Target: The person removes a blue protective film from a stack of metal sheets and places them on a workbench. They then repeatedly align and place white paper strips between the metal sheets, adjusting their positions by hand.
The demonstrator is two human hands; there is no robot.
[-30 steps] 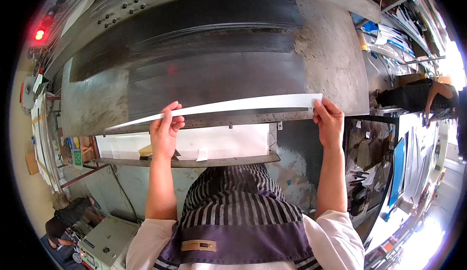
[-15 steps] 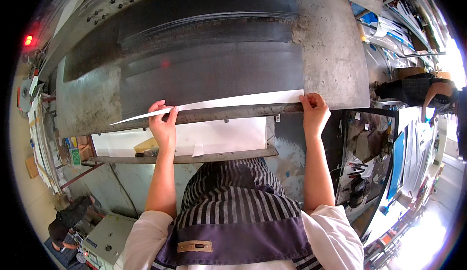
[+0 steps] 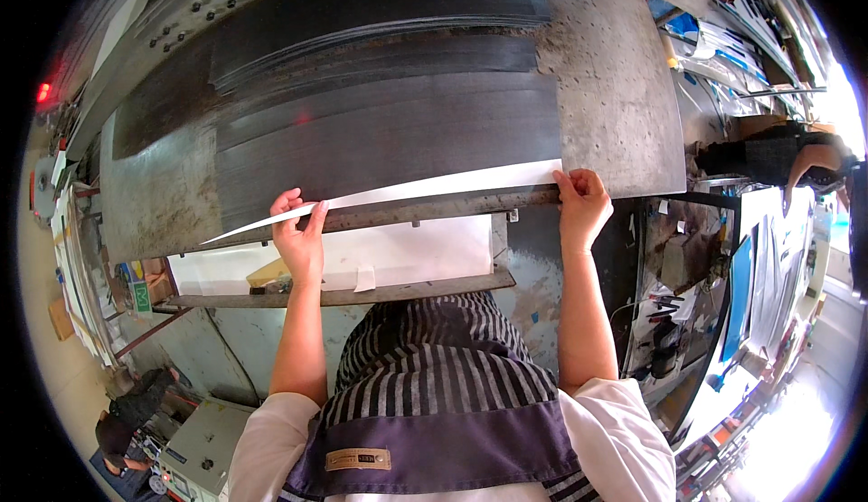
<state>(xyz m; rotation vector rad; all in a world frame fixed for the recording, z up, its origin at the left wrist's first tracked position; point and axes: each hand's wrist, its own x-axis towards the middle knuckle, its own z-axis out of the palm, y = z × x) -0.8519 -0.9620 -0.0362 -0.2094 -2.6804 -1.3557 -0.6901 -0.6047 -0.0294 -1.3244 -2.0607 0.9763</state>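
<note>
A long white strip (image 3: 443,182), narrowing to a point at its left end, lies along the front edge of a dark flat sheet (image 3: 389,127). My left hand (image 3: 299,241) is closed on the strip toward its tapered end, pinching it between thumb and fingers. At the wide right end, my right hand (image 3: 584,210) grips the strip's corner between thumb and fingertips. Under the sheet is a worn grey metal bed (image 3: 624,104). Whether the strip is paper, plastic or thin metal, I cannot tell.
Below the bed's front edge hangs a white-lined tray (image 3: 425,253) holding a yellowish block (image 3: 268,273) and a small white scrap (image 3: 364,279). A grey control box (image 3: 203,443) stands at lower left. Other people work at lower left and far right.
The whole view has shifted and tilted slightly. Both hands keep their hold on the white strip, with little visible movement against the bed.
</note>
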